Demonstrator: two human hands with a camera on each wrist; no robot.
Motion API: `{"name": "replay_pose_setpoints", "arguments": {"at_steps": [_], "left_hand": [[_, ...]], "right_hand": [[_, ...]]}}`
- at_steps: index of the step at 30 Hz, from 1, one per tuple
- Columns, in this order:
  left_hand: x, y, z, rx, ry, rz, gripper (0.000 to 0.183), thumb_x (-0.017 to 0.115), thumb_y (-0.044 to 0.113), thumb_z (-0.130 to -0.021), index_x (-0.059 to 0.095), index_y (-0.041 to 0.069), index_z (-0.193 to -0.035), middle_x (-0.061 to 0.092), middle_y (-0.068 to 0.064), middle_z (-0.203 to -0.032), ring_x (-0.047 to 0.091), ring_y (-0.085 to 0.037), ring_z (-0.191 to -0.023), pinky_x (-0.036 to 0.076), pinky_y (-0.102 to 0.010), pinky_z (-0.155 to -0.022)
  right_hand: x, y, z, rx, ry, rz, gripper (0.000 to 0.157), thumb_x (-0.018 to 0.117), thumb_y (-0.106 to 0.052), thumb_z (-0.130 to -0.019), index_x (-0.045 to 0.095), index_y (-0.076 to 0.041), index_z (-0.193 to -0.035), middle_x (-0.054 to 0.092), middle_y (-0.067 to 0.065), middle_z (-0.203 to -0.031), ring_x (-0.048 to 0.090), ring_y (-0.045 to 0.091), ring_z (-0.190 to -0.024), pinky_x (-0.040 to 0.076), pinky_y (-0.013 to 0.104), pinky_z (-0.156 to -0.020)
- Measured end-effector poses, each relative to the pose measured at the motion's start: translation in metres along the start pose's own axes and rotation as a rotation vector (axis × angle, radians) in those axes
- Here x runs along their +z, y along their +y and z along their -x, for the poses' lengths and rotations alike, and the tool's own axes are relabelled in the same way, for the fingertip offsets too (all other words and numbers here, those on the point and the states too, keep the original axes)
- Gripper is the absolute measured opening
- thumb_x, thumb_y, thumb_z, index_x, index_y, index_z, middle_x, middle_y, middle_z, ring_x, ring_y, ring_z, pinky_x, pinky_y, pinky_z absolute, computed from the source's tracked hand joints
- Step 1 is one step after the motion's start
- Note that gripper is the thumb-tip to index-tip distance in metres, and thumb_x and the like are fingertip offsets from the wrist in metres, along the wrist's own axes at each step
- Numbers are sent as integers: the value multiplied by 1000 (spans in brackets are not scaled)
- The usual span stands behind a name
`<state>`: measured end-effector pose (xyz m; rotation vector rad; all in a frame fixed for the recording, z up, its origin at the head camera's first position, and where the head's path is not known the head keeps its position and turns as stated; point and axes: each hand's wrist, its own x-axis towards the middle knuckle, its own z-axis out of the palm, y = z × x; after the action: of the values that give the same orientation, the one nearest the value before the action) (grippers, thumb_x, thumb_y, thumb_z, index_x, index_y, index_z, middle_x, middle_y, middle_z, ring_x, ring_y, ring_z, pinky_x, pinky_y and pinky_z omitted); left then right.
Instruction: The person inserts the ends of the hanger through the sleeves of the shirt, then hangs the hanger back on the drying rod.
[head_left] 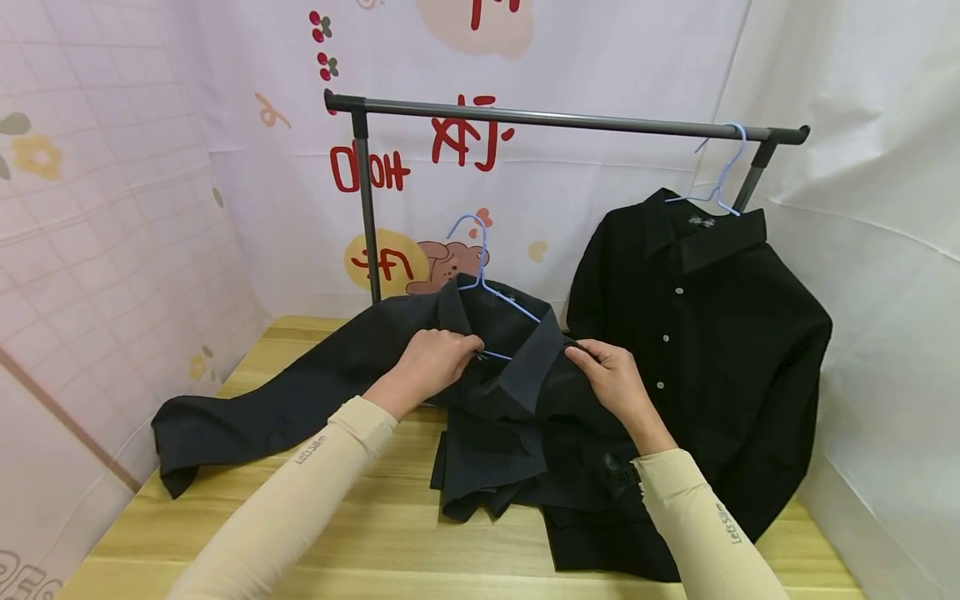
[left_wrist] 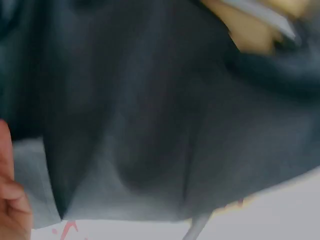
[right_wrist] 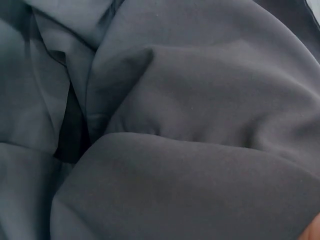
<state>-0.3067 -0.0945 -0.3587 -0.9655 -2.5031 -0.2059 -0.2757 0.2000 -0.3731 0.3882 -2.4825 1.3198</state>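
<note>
A dark navy shirt [head_left: 517, 433] with a collar is held up above the table in the head view, its left-side sleeve [head_left: 300, 392] trailing across the wood. Inside its open neck sits a light blue wire hanger [head_left: 482, 258], hook upward and free of the rail. My left hand [head_left: 438, 358] grips the shirt's front edge below the collar. On the other side, my right hand [head_left: 611, 375] pinches the cloth at the shoulder between thumb and fingers. Dark cloth fills both wrist views, with only a few left fingers [left_wrist: 12, 195] and a bit of the right hand [right_wrist: 312, 229] showing.
A dark metal garment rail [head_left: 555, 117] stands at the back of the wooden table [head_left: 360, 533]. At its right end hangs a black buttoned shirt [head_left: 720, 333] on another light blue hanger [head_left: 723, 175], close beside my right hand. Printed white sheets [head_left: 600, 50] enclose the table.
</note>
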Motion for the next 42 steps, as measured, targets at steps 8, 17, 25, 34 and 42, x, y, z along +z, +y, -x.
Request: {"name": "replay_pose_setpoints", "arguments": {"at_steps": [8, 17, 25, 34, 42], "left_hand": [[-2, 5, 1, -199, -126, 637, 46, 60, 36, -99, 55, 20, -143, 67, -8, -116, 61, -23, -106, 49, -44, -91], [5, 17, 1, -304, -11, 702, 21, 69, 26, -95, 75, 11, -108, 65, -6, -123, 59, -24, -112, 47, -42, -97], [21, 24, -23, -485, 249, 391, 13, 72, 27, -93, 71, 14, -96, 69, 2, -86, 61, -16, -73, 49, -35, -67], [33, 16, -8, -537, 184, 426, 16, 73, 32, -92, 68, 17, -91, 62, 4, -78, 56, -15, -68, 45, -35, -64], [53, 31, 51, -347, -146, 434, 38, 70, 52, -89, 72, 17, -104, 63, 1, -98, 60, -18, -86, 50, -38, -73]], "right_hand": [[-3, 3, 0, -25, 35, -14, 27, 62, -29, -100, 75, -6, -106, 67, 8, -84, 58, 19, -76, 48, 25, -67], [-8, 5, 5, 18, 44, 2, 32, 59, -34, -101, 74, -6, -109, 66, 8, -90, 58, 19, -80, 48, 27, -70], [2, -2, 8, 98, 75, -59, 36, 58, -42, -100, 73, -8, -100, 56, 8, -72, 57, 21, -70, 46, 30, -60], [-7, -2, 7, 286, 208, -122, 39, 58, -38, -101, 72, -3, -111, 61, 9, -86, 56, 17, -75, 47, 26, -63], [-8, 0, 1, 328, 280, -136, 41, 59, -39, -100, 71, -2, -113, 59, 11, -94, 53, 18, -84, 44, 27, -70]]}}
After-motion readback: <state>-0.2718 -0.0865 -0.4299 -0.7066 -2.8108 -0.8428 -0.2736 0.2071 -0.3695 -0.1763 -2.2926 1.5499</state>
